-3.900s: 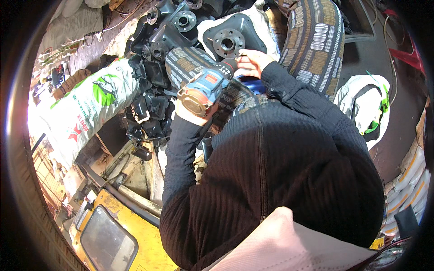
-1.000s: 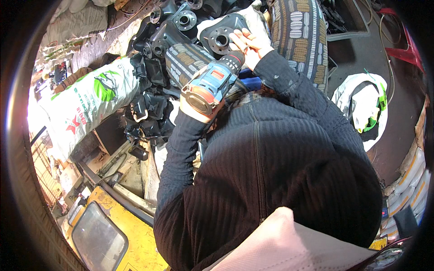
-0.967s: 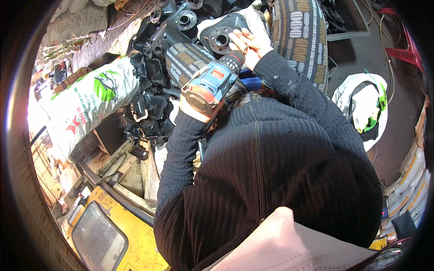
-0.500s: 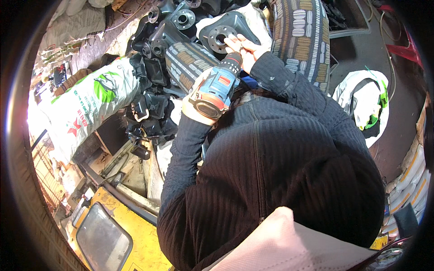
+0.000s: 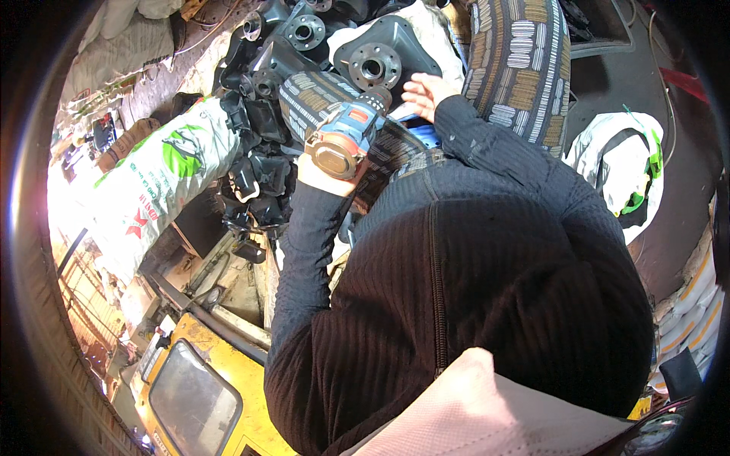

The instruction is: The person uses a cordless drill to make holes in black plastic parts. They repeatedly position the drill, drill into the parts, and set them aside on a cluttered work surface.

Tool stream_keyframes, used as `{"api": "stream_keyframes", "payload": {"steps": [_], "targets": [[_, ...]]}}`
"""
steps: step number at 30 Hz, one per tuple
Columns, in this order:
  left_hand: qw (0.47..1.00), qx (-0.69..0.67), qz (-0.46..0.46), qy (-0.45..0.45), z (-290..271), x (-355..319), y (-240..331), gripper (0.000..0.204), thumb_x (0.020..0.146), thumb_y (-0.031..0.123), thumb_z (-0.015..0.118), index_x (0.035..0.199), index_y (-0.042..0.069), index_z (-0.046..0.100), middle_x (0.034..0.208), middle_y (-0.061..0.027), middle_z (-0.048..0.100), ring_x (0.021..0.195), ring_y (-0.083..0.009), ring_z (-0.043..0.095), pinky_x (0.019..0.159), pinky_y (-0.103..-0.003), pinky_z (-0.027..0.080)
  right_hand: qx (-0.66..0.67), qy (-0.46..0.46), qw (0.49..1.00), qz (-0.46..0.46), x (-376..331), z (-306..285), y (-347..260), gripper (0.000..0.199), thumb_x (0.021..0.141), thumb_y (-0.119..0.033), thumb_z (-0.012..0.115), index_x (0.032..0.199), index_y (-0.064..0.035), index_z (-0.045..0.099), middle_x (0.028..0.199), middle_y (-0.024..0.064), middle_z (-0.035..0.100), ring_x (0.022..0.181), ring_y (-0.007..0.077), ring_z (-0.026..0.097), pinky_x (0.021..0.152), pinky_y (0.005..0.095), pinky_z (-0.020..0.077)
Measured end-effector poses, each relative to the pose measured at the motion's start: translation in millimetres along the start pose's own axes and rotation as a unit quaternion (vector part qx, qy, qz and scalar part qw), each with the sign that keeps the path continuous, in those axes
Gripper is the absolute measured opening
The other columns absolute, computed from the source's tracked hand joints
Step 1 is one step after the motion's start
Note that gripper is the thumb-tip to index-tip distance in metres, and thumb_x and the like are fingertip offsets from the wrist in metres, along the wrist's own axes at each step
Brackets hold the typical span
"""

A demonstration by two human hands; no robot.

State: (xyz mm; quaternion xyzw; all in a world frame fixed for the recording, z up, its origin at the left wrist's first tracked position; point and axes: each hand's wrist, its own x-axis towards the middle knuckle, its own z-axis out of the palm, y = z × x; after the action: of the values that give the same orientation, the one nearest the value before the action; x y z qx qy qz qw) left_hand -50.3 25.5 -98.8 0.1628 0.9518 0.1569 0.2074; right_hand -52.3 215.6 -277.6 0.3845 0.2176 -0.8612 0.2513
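My left hand [image 5: 325,179] is wrapped around a blue and red cordless drill [image 5: 351,129], seen from behind. Its black chuck points away from me, at the near edge of a round flange with holes on a black moulded part [image 5: 376,67]. Whether a bit touches the flange is hidden. Just right of the chuck, my right hand [image 5: 429,96] is raised with its fingers apart, and I see nothing in it. That black part rests on white sacking [image 5: 433,30] between my legs in patterned trousers [image 5: 525,76].
More black flanged parts [image 5: 304,32] are heaped beyond and to the left. A white and green sack [image 5: 179,163] lies left of them, with black pieces at its mouth. At right is an open white bag [image 5: 620,163]. A yellow machine panel [image 5: 194,380] stands lower left.
My right hand has drawn off the flange and the chuck, rightward and nearer to me. The drill has shifted slightly left and nearer, its chuck now lower beside the flange.
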Motion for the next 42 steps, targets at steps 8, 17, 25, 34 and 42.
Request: {"api": "stream_keyframes", "payload": {"steps": [8, 17, 25, 34, 42], "targets": [[0.980, -0.113, -0.123, -0.105, -2.6, 36.3, -5.8, 0.052, 0.070, 0.022, 0.071, 0.114, 0.005, 0.050, 0.108, -0.0117, 0.058, 0.099, -0.0233, 0.058, 0.088, -0.033, 0.045, -0.185, 0.042, 0.962, -0.196, 41.1, 13.9, 3.0, 0.028, 0.084, -0.019, 0.061, 0.108, -0.0036, 0.060, 0.091, 0.0027, 0.063, 0.079, 0.0082, 0.054, 0.068, 0.0220, 0.0430], [0.964, 0.106, -0.040, -0.241, -24.3, 60.7, 10.6, 0.051, 0.079, 0.036, 0.059, 0.122, 0.012, 0.047, 0.119, -0.0072, 0.054, 0.114, -0.0205, 0.049, 0.100, -0.034, 0.034, -0.179, 0.055, 0.964, -0.188, 43.3, 13.1, 9.4, 0.028, 0.083, -0.021, 0.063, 0.104, -0.0023, 0.061, 0.093, 0.0068, 0.064, 0.084, 0.0112, 0.058, 0.077, 0.0241, 0.0441], [0.981, -0.018, 0.023, -0.191, -13.8, 74.6, 2.5, 0.044, 0.071, 0.021, 0.062, 0.113, 0.010, 0.054, 0.109, -0.0125, 0.056, 0.101, -0.0340, 0.053, 0.087, -0.042, 0.043, -0.186, 0.057, 0.961, -0.198, 33.9, 17.4, 5.0, 0.025, 0.083, -0.019, 0.062, 0.100, -0.0011, 0.062, 0.089, 0.0071, 0.064, 0.084, 0.0119, 0.058, 0.077, 0.0254, 0.0451], [0.976, -0.105, -0.132, -0.139, 1.9, 58.1, -1.3, 0.049, 0.077, 0.037, 0.058, 0.120, 0.014, 0.050, 0.121, -0.0092, 0.052, 0.112, -0.0276, 0.049, 0.096, -0.040, 0.036, -0.241, 0.064, 0.945, -0.209, 49.5, 8.4, 18.3, 0.023, 0.084, -0.020, 0.062, 0.098, -0.0028, 0.061, 0.087, 0.0032, 0.061, 0.082, 0.0099, 0.054, 0.077, 0.0246, 0.0432], [0.970, 0.208, -0.037, -0.119, -0.9, 36.1, -13.4, 0.057, 0.071, 0.039, 0.064, 0.123, 0.017, 0.052, 0.124, -0.0073, 0.053, 0.119, -0.0287, 0.043, 0.104, -0.042, 0.025, -0.389, 0.048, 0.780, -0.488, -30.0, 29.1, -35.3, 0.025, 0.074, -0.019, 0.063, 0.096, -0.0085, 0.064, 0.093, 0.0121, 0.063, 0.091, 0.0264, 0.059, 0.081, 0.0342, 0.0461]]}}
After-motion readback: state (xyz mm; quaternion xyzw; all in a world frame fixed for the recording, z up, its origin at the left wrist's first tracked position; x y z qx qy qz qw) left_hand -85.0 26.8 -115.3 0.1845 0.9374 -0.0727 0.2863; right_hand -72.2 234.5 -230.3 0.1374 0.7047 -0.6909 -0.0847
